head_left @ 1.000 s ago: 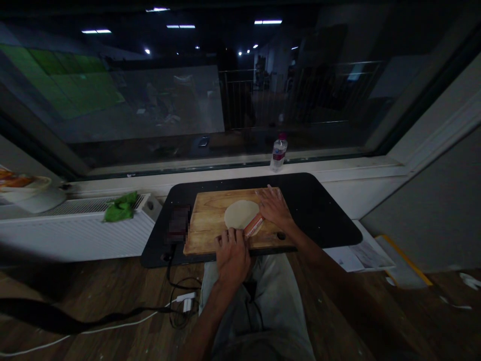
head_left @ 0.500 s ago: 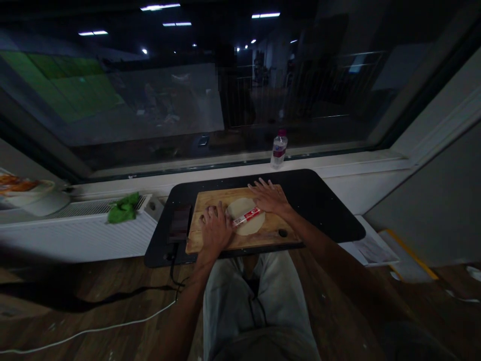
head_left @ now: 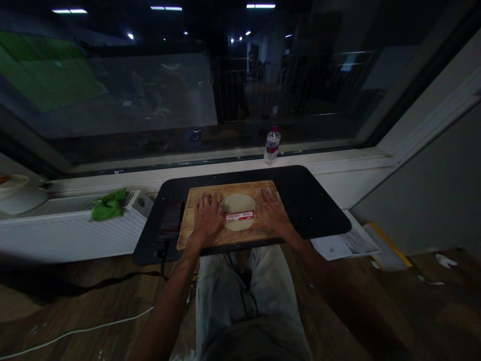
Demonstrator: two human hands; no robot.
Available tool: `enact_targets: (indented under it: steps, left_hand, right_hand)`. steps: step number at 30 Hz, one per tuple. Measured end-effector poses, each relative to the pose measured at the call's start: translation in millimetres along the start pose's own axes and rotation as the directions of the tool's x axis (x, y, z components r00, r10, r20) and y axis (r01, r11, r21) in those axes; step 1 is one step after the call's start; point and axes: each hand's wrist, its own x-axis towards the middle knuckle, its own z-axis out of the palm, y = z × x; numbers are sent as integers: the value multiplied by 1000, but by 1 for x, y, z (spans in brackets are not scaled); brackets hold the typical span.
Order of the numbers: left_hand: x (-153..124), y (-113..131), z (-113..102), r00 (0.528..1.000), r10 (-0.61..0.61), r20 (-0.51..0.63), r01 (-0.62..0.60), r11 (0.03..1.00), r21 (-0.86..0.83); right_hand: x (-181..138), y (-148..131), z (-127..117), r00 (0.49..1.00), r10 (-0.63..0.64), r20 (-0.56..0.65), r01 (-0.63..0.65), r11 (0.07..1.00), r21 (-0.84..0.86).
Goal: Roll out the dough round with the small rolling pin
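Note:
A flat round of pale dough (head_left: 236, 203) lies on a wooden board (head_left: 195, 235). Across it rests a roller with a red and white label (head_left: 239, 216), level from left to right. My left hand (head_left: 206, 219) lies flat on the roller's left end, fingers stretched forward. My right hand (head_left: 271, 213) presses flat on its right end, fingers spread. The board sits on a small black table (head_left: 319, 210) over my knees.
A plastic water bottle (head_left: 271, 145) stands on the window sill behind the table. A dark small box (head_left: 171, 219) sits at the board's left. A green cloth (head_left: 107, 204) lies on the white radiator. Papers (head_left: 343, 244) and cables (head_left: 75, 331) are on the wood floor.
The roller has turned from slanted to level across the dough. My left hand moved from the board's near edge up to the roller's left end; my right hand slid nearer.

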Motion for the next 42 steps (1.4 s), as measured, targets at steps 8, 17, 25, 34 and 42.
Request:
enact_targets:
  steps: [8, 17, 25, 34, 42]
  left_hand:
    - [4, -1, 2, 1000, -5, 24, 5, 1000, 5]
    - [-3, 0, 6, 1000, 17, 19, -17, 1000, 22]
    - [-18, -1, 7, 997, 67, -28, -66, 998, 12]
    - [-22, 2, 5, 998, 55, -8, -55, 998, 2]
    - [-12, 7, 6, 999, -5, -46, 5, 1000, -3]
  right_hand:
    - [-27, -13, -6, 995, 84, -52, -83, 996, 23]
    - [-49, -29, -2, 977, 183, -110, -179, 983, 52]
    - [-79, -43, 2, 971, 194, -138, -190, 981, 47]
    - [-88, -43, 6, 964, 153, -219, -140, 987, 74]
    - [-25, -12, -8, 997, 46, -57, -45, 999, 20]
